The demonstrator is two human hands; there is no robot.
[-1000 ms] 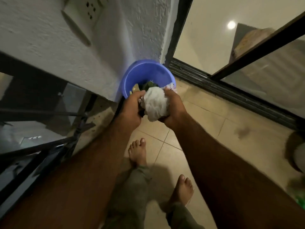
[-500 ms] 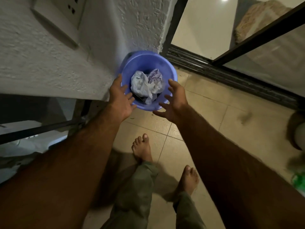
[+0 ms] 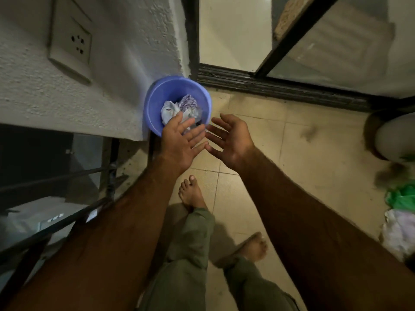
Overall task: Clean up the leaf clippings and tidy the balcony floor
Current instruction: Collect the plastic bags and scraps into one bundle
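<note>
Behind left hand (image 3: 182, 143), near rim of bucket (image 3: 157, 97) and some crumpled paper (image 3: 174, 108).

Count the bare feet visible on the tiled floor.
2. One foot is planted below the left hand; the other foot, blurred, is nearer the camera to its right. None seems hidden.
</note>
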